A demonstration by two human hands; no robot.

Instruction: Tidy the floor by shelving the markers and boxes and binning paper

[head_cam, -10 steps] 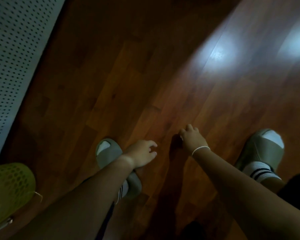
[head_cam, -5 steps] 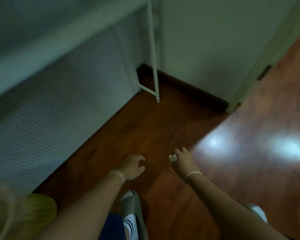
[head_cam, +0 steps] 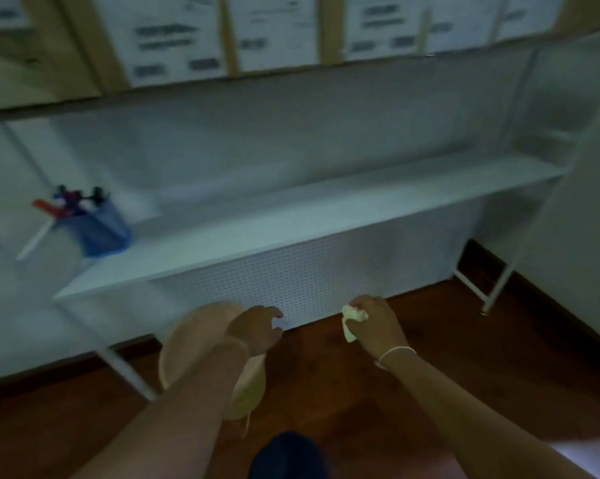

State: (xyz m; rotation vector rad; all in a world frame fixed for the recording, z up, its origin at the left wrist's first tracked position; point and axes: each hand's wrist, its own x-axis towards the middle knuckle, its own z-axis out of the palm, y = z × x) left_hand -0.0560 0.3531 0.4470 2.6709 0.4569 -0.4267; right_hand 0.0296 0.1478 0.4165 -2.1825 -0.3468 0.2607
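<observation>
Pale crumpled paper [head_cam: 353, 319] clenched in right hand [head_cam: 378, 326], ready for binning. Left hand [head_cam: 255, 328] loosely curled, empty, above yellowish bin [head_cam: 187, 344], likely guiding. Markers [head_cam: 72, 202] shelved in blue cup [head_cam: 103, 231].

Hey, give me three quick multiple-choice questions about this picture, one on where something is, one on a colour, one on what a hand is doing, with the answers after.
1. Where does the blue pen holder stand?
A. on the white shelf
B. on the floor
C. inside the basket

2. What colour is the floor?
A. grey
B. reddish-brown
C. white

3. What is the right hand doing?
A. lying flat on the floor
B. gripping the shelf's leg
C. clutching crumpled paper

Answers:
1. A: the holder sits at the left end of the white shelf, markers sticking out.
2. B: the boards show dark reddish wood.
3. C: the crumpled paper shows between its closed fingers, while the left hand is empty.
</observation>
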